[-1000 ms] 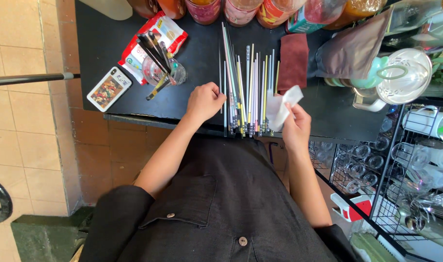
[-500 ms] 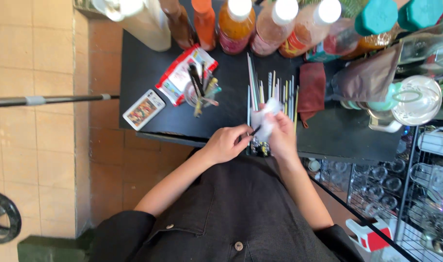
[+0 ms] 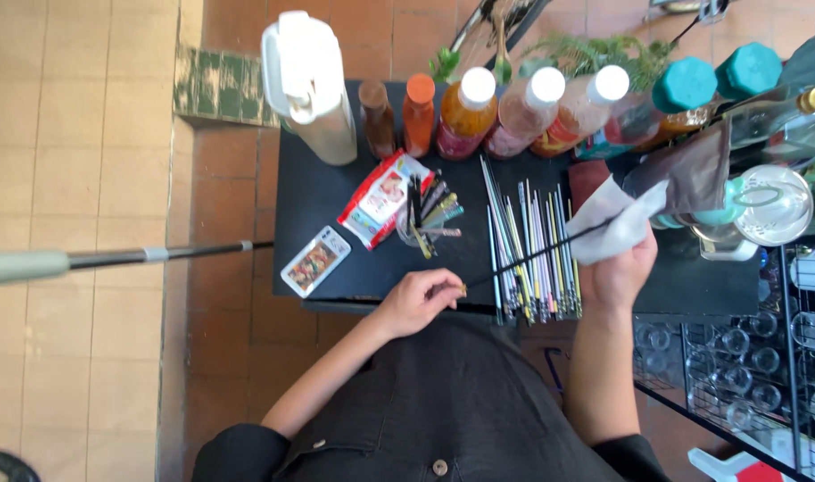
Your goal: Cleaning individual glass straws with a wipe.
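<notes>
Left grip (image 3: 422, 302) pinching one end of a thin stick (image 3: 532, 256), its far end inside the white cloth (image 3: 614, 220) bunched in the right grip (image 3: 623, 268).

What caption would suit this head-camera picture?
Left hand holds one end of a long thin straw while right hand wraps a white cloth around it above the black table.

Straw's far end (image 3: 595, 230) inside white cloth (image 3: 614, 223)

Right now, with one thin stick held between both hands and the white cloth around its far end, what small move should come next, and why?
Probably slide the white cloth along the dark stick toward the left hand. The right hand wraps the cloth at the far end only, while the left hand pinches the near tip, so most of the stick looks unwiped.
</notes>
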